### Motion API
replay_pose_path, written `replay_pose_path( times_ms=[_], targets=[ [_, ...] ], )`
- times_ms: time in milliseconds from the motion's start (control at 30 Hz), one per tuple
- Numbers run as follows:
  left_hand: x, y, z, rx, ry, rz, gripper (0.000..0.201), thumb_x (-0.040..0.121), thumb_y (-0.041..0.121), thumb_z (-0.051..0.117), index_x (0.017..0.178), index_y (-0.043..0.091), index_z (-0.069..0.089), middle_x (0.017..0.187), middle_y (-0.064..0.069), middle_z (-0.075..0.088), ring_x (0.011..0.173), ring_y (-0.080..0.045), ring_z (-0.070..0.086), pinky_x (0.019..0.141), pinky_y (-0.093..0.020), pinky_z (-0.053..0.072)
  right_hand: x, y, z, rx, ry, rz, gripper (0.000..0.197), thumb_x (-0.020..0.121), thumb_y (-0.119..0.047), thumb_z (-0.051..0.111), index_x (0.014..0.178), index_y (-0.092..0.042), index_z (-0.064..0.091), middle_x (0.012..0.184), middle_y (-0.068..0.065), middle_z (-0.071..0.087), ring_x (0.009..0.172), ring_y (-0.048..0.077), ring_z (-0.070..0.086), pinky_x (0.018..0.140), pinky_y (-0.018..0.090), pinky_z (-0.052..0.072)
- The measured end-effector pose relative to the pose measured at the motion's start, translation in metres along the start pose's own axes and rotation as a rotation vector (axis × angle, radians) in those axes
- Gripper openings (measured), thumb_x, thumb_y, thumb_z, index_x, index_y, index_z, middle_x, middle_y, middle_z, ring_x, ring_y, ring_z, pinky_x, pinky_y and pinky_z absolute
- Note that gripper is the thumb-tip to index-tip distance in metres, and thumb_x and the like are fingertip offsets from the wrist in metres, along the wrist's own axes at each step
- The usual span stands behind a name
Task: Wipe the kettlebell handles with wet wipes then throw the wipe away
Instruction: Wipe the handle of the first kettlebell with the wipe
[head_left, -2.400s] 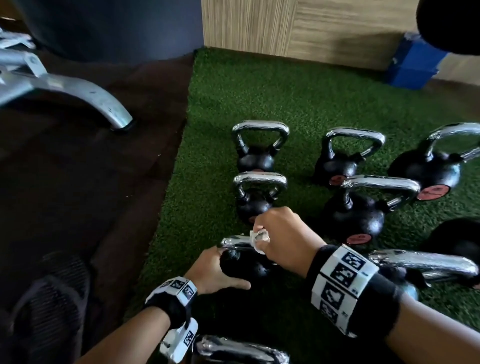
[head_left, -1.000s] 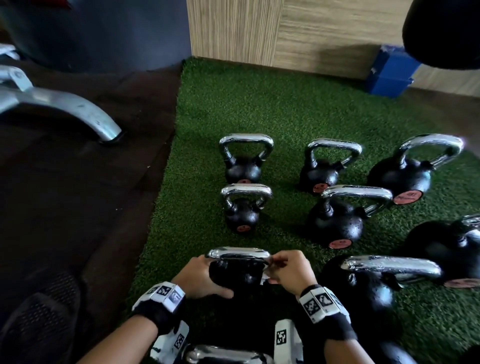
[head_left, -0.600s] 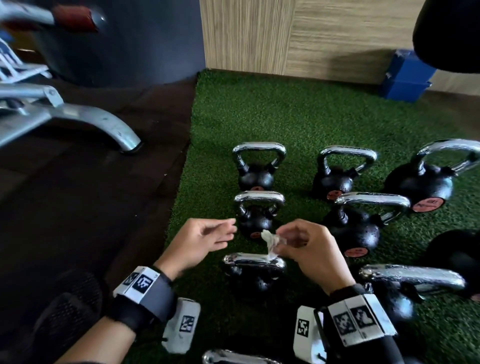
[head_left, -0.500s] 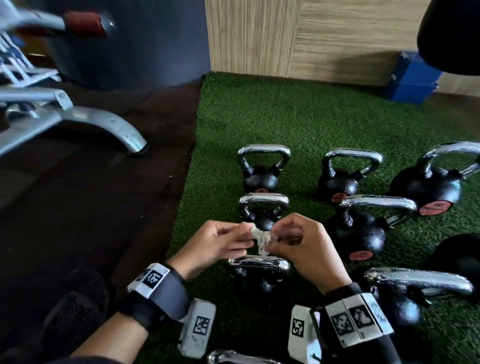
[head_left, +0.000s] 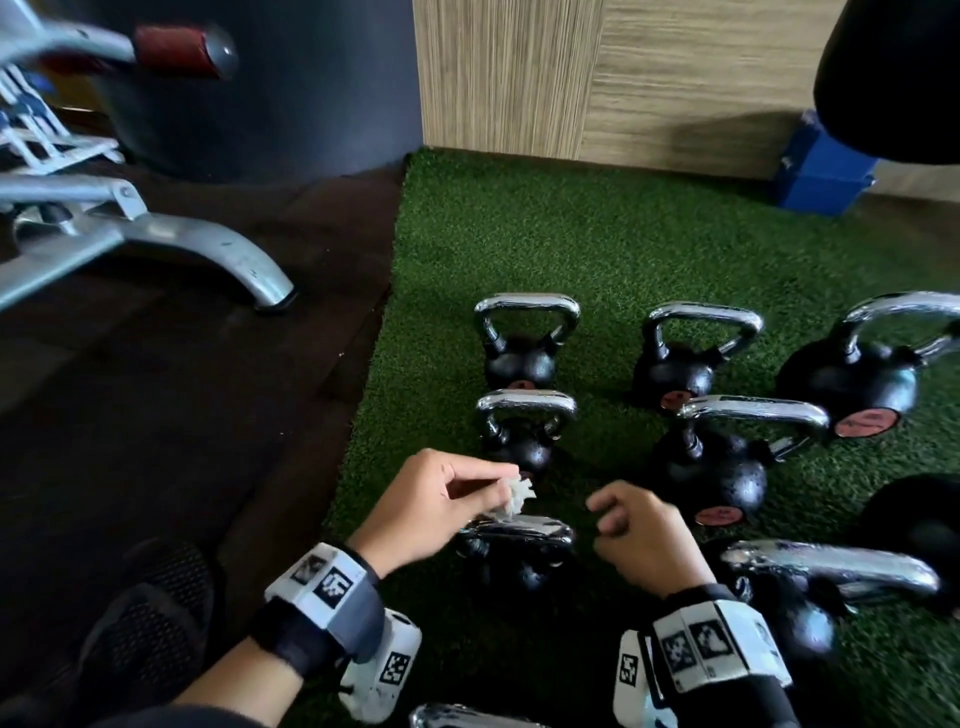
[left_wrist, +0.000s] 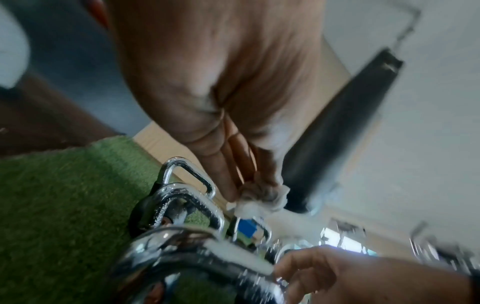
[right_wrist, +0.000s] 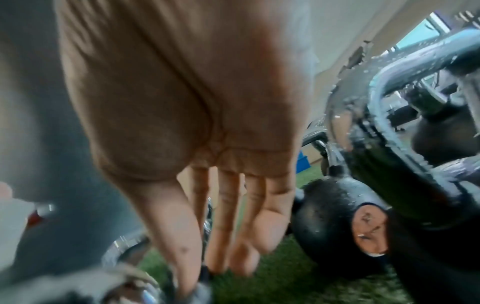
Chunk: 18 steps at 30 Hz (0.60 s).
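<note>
My left hand (head_left: 496, 488) pinches a crumpled white wet wipe (head_left: 517, 496) between thumb and fingertips, just above the chrome handle (head_left: 519, 530) of the nearest small black kettlebell. The left wrist view shows the wipe (left_wrist: 259, 199) bunched at my fingertips (left_wrist: 233, 185) over that handle (left_wrist: 182, 242). My right hand (head_left: 602, 519) hovers a little to the right, fingers loosely curled and holding nothing. In the right wrist view its fingers (right_wrist: 221, 236) hang bare beside a black kettlebell (right_wrist: 332, 222).
Several more chrome-handled kettlebells (head_left: 717, 467) stand in rows on the green turf (head_left: 571, 234). A grey bench leg (head_left: 208, 249) rests on the dark floor at left. A blue box (head_left: 821, 176) sits by the wooden wall, under a hanging black bag (head_left: 893, 78).
The wipe has gone from my right hand to my left. Both hands rose off the near kettlebell, met over it, and have now drawn apart.
</note>
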<state>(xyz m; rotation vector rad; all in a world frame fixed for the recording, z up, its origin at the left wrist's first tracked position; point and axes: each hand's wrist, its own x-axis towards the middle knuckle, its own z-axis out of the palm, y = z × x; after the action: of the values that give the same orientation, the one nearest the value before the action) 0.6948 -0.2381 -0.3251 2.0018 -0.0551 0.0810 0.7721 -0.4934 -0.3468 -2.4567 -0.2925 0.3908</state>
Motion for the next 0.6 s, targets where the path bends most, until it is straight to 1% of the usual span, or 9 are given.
replay_pose_path(
  times_ms=[33,100,167,200,233,333,400,500,600],
  targets=[
    [-0.001,0.0,0.006,0.061,-0.004,0.041,0.027,0.089,0.042,0.074,0.116,0.04,0.074,0.113,0.03,0.071,0.112,0.008,0.066,0.101,-0.016,0.049,0.002,0.007,0.007,-0.08,-0.102,0.052,0.04,0.067,-0.014,0.08,0.099,-0.035,0.068,0.082,-0.011,0.068,0.084,0.009,0.066,0.08,0.026,0.052],
    [-0.004,-0.002,0.02,0.194,-0.037,0.132,0.027,0.091,0.029,0.074,0.117,0.033,0.075,0.116,0.034,0.066,0.114,0.014,0.061,0.103,-0.012,0.046,0.005,0.014,0.025,-0.09,-0.257,0.076,0.049,0.061,-0.029,0.089,0.105,-0.036,0.068,0.093,-0.011,0.07,0.093,0.01,0.066,0.082,0.022,0.05],
    [-0.006,-0.004,0.03,0.352,-0.091,0.234,0.03,0.095,0.023,0.07,0.124,0.026,0.073,0.127,0.027,0.062,0.122,0.014,0.056,0.111,-0.013,0.04,0.007,0.014,0.041,-0.005,-0.301,0.021,0.049,0.056,-0.041,0.092,0.099,-0.04,0.069,0.093,-0.014,0.073,0.093,0.003,0.066,0.075,0.012,0.046],
    [-0.009,-0.005,0.031,0.404,-0.107,0.252,0.033,0.096,0.022,0.068,0.129,0.025,0.069,0.133,0.022,0.061,0.125,0.011,0.055,0.116,-0.016,0.036,0.007,0.014,0.047,0.044,-0.286,0.001,0.046,0.055,-0.043,0.093,0.095,-0.043,0.07,0.09,-0.016,0.074,0.091,-0.001,0.065,0.07,0.005,0.042],
    [-0.011,-0.005,0.03,0.433,-0.111,0.255,0.035,0.097,0.021,0.067,0.132,0.025,0.066,0.135,0.019,0.061,0.126,0.01,0.055,0.118,-0.018,0.034,0.007,0.015,0.052,0.087,-0.249,-0.007,0.043,0.055,-0.044,0.093,0.092,-0.044,0.071,0.087,-0.018,0.074,0.089,-0.003,0.065,0.068,0.003,0.041],
    [-0.016,-0.008,0.016,0.429,-0.034,0.235,0.034,0.096,0.02,0.069,0.13,0.026,0.068,0.13,0.024,0.06,0.122,0.017,0.053,0.115,-0.016,0.036,0.006,0.021,0.063,0.152,-0.124,-0.005,0.04,0.054,-0.044,0.094,0.09,-0.039,0.078,0.08,-0.019,0.075,0.083,-0.008,0.066,0.069,0.003,0.044],
    [-0.019,-0.01,0.009,0.418,-0.007,0.222,0.033,0.095,0.02,0.07,0.128,0.025,0.069,0.128,0.024,0.061,0.121,0.02,0.052,0.112,-0.013,0.039,0.005,0.024,0.068,0.168,-0.086,0.011,0.038,0.052,-0.042,0.094,0.086,-0.036,0.079,0.076,-0.02,0.075,0.078,-0.01,0.066,0.066,0.004,0.044],
    [-0.024,-0.011,0.013,0.482,-0.094,0.272,0.037,0.097,0.013,0.066,0.134,0.023,0.066,0.137,0.014,0.061,0.128,0.011,0.053,0.116,-0.015,0.035,0.003,0.029,0.074,0.21,-0.05,0.021,0.034,0.053,-0.04,0.095,0.083,-0.04,0.078,0.074,-0.023,0.073,0.075,-0.012,0.064,0.065,0.004,0.043],
    [-0.032,-0.019,0.014,0.412,-0.035,0.229,0.04,0.096,0.01,0.069,0.134,0.021,0.065,0.137,0.016,0.06,0.127,0.011,0.054,0.112,-0.013,0.039,0.002,0.033,0.079,0.228,-0.019,0.049,0.031,0.055,-0.042,0.094,0.08,-0.039,0.077,0.072,-0.021,0.073,0.074,-0.011,0.064,0.064,0.005,0.043]
  ],
)
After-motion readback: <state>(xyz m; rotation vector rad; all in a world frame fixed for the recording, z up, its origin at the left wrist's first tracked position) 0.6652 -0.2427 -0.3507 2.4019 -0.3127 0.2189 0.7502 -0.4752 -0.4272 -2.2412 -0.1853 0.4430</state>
